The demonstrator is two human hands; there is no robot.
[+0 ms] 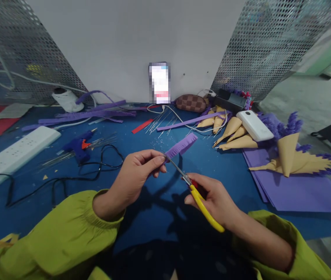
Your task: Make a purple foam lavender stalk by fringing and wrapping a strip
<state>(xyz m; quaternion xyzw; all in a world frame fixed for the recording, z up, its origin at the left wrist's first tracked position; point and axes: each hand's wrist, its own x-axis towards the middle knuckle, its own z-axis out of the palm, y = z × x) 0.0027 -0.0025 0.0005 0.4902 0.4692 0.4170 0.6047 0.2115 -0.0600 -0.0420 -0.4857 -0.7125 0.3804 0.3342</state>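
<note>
Your left hand (137, 171) is pinching the purple strip (182, 145), its length slanting forward-right; your right hand (216, 196) is gripping scissors (198, 197).

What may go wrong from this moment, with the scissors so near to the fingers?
The blades of the yellow-handled scissors reach close to the fingertips of the left hand, so a slip might nick them. The purple strip is held at one end only, so it may bend and cut unevenly. The black cord lies near the left sleeve, which could snag it.
</note>
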